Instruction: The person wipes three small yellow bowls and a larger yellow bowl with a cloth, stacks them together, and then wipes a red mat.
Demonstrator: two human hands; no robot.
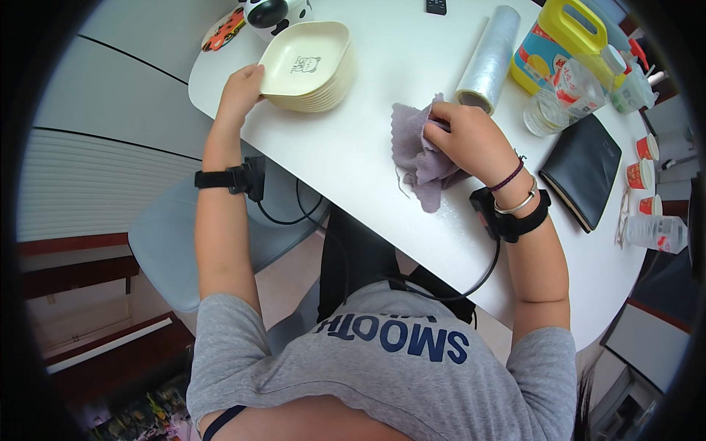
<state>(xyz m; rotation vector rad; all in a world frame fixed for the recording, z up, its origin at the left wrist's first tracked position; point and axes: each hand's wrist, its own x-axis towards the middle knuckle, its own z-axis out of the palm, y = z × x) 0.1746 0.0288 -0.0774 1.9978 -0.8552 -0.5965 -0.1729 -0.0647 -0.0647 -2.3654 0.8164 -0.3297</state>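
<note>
A stack of cream square plastic dishes (305, 60) with rounded corners sits at the far left of the white table (342, 149). A printed cartoon animal shows inside the top dish. At the stack's left corner, my left hand (241, 91) grips the rim, thumb on the edge and the other fingers mostly hidden. My right hand (466, 138) holds a crumpled mauve cloth (422, 149) against the tabletop, bunched under the fingers. Wet-looking specks (449, 220) lie on the table beside the cloth.
Beyond my right hand lie a roll of plastic film (491, 55), a yellow jug (573, 27), a clear bottle (568, 99) and a black notebook (584, 171). Several red paper cups (640, 175) stand at the right edge. A cow-patterned object (270, 16) stands behind the dishes. Cables hang from my wrist straps.
</note>
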